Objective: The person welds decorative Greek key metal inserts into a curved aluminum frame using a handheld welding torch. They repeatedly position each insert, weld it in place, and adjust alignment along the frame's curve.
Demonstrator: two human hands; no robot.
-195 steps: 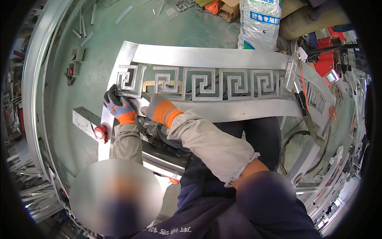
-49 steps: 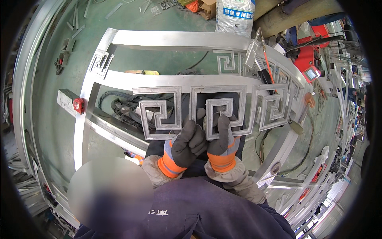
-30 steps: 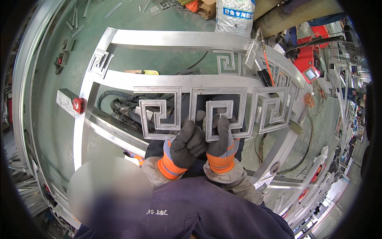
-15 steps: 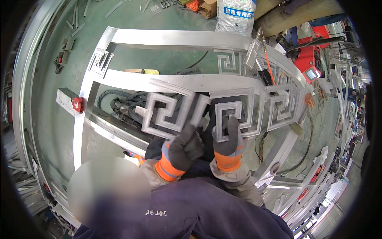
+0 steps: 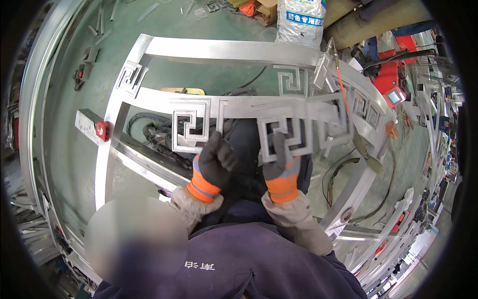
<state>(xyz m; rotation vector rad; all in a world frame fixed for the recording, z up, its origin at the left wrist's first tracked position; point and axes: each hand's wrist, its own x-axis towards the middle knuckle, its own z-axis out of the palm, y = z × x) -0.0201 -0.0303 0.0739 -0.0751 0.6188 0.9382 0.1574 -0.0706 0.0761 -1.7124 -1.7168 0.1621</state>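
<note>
My left hand, in a dark grey and orange work glove, grips a silver metal fretwork piece with a square spiral pattern by its near right end. My right hand, gloved alike, is closed on the near side of a similar fretwork piece, blurred by motion. Both pieces are above the near part of a large silver metal frame. Another blurred spiral shows just right of the right-hand piece; I cannot tell whether the two are joined.
More fretwork sits in the frame's left end, and another spiral at its far side. A red tape measure rests by the left rail. Dark cables lie below. A red machine and a white sack stand beyond.
Both hands have moved away from my body with their pieces. The left piece has turned from tilted to nearly square with the frame's rail. The right piece has shifted slightly left.
</note>
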